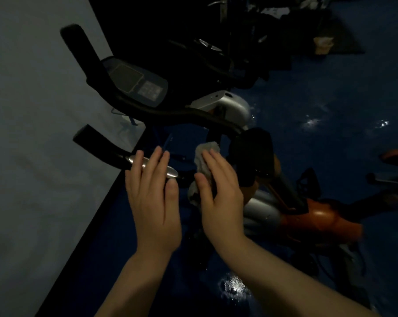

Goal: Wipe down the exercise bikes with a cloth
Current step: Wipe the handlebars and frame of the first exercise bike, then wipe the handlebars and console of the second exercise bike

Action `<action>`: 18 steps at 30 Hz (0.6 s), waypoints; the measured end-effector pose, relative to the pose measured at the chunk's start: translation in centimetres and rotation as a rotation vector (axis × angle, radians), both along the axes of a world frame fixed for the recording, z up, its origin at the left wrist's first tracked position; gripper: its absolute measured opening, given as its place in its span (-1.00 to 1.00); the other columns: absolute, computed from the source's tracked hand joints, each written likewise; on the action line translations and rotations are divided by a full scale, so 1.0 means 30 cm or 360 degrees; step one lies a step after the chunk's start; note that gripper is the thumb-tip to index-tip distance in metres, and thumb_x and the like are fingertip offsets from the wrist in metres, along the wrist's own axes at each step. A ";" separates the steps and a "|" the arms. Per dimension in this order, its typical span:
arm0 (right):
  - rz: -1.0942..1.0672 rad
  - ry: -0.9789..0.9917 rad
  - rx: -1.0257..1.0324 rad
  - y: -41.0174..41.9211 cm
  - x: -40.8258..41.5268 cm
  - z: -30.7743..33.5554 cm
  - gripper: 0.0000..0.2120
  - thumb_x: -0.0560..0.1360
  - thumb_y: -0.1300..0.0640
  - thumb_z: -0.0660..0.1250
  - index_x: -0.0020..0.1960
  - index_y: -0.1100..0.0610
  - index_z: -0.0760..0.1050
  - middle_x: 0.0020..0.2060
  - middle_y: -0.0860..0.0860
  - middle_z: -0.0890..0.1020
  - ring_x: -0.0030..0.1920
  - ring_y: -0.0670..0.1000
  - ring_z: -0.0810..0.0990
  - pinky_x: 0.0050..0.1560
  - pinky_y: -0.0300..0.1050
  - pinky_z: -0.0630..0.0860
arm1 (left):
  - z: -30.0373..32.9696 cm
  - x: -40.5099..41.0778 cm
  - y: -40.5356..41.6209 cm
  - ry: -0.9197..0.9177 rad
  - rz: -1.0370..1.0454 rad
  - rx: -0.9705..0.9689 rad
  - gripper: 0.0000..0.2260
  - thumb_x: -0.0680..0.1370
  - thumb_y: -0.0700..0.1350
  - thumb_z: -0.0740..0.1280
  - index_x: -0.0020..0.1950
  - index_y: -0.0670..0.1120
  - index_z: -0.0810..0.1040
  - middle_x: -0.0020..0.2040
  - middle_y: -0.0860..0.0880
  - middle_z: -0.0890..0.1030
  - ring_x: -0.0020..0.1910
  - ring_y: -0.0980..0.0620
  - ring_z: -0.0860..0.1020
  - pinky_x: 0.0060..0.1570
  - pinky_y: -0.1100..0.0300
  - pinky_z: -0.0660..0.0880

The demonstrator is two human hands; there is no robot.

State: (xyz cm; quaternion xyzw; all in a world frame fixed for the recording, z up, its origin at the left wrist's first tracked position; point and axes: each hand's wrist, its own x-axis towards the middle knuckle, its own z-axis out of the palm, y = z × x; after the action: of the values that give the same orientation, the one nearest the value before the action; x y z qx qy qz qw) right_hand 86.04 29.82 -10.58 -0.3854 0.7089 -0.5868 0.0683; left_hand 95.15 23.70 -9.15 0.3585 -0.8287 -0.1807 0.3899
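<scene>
The cloth [206,161] looks soft, grey and a little fuzzy, like towel fabric. At 9 o'clock from it, the handlebar [102,143] is matt black, maybe foam or rubber, and its sensor plate [170,172] is smooth shiny metal. The console [136,83] is dull dark plastic. The bike cover [321,216] at 4 o'clock is glossy orange plastic. The blue floor [330,110] shines wet.

Left hand [153,202] on handlebar [125,156], cloth [202,165] under right hand [221,191], console [136,82] behind.
</scene>
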 end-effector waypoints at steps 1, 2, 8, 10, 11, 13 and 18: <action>0.0016 0.0024 -0.0030 0.034 -0.012 -0.007 -0.59 0.55 0.10 0.26 0.38 0.07 0.38 0.36 -0.06 0.41 0.39 -0.18 0.28 0.38 -0.39 0.18 | -0.014 0.003 0.028 0.0027 -0.0023 0.0058 -0.58 0.63 -0.03 -0.02 0.47 -0.07 0.29 0.52 0.05 0.23 0.54 0.08 0.01 0.45 -0.23 0.07; 0.0060 0.0033 -0.0038 0.074 -0.024 -0.017 -0.60 0.52 0.13 0.31 0.36 0.09 0.42 0.32 -0.05 0.46 0.35 -0.18 0.34 0.35 -0.39 0.23 | -0.028 0.005 0.061 0.0037 -0.0041 0.0093 -0.58 0.64 -0.01 -0.02 0.48 -0.05 0.26 0.54 0.07 0.19 0.55 0.08 -0.03 0.45 -0.24 0.07; 0.0181 0.0010 0.0308 0.431 -0.098 -0.168 -0.63 0.47 0.14 0.40 0.27 0.10 0.51 0.21 -0.04 0.57 0.24 -0.12 0.49 0.28 -0.37 0.33 | -0.147 -0.033 0.295 -0.0059 -0.0175 0.0333 -0.57 0.63 0.05 -0.01 0.51 0.02 0.20 0.55 0.13 0.12 0.53 0.19 0.01 0.52 0.04 -0.05; 0.0149 0.0010 0.0470 0.593 -0.157 -0.217 -0.63 0.48 0.12 0.39 0.28 0.09 0.50 0.21 -0.05 0.56 0.25 -0.11 0.48 0.29 -0.29 0.36 | -0.195 -0.087 0.414 -0.0105 -0.0258 0.0491 -0.58 0.63 0.02 0.04 0.50 0.01 0.24 0.52 0.14 0.19 0.51 0.18 0.11 0.51 0.06 0.05; 0.0124 -0.0004 0.0538 0.682 -0.188 -0.237 -0.63 0.49 0.11 0.38 0.28 0.08 0.50 0.21 -0.06 0.56 0.24 -0.11 0.48 0.28 -0.26 0.38 | -0.217 -0.121 0.482 -0.0143 -0.0313 0.0570 -0.59 0.63 0.01 0.07 0.49 0.01 0.26 0.50 0.15 0.23 0.49 0.16 0.16 0.49 0.08 0.10; 0.0031 -0.0012 0.0635 0.862 -0.247 -0.269 -0.64 0.49 0.10 0.38 0.29 0.05 0.49 0.19 -0.09 0.55 0.22 -0.13 0.48 0.26 -0.31 0.37 | -0.262 -0.199 0.626 -0.0267 -0.0471 0.0660 -0.61 0.63 0.01 0.10 0.47 0.03 0.29 0.46 0.16 0.28 0.46 0.15 0.22 0.46 0.13 0.18; -0.0286 -0.0036 0.0852 1.311 -0.355 -0.338 -0.65 0.52 0.09 0.35 0.29 0.03 0.48 0.19 -0.11 0.55 0.21 -0.14 0.47 0.22 -0.37 0.34 | -0.368 -0.409 0.970 -0.0586 -0.0817 0.0710 -0.61 0.63 0.01 0.12 0.46 0.04 0.33 0.46 0.09 0.33 0.44 0.14 0.25 0.45 0.14 0.19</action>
State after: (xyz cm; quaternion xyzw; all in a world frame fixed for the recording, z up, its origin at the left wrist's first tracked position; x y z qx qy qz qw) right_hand 75.38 69.16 -20.71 -0.2827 0.8691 -0.3867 0.1233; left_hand 82.86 52.80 -20.18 0.2418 -0.8880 -0.3808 0.0891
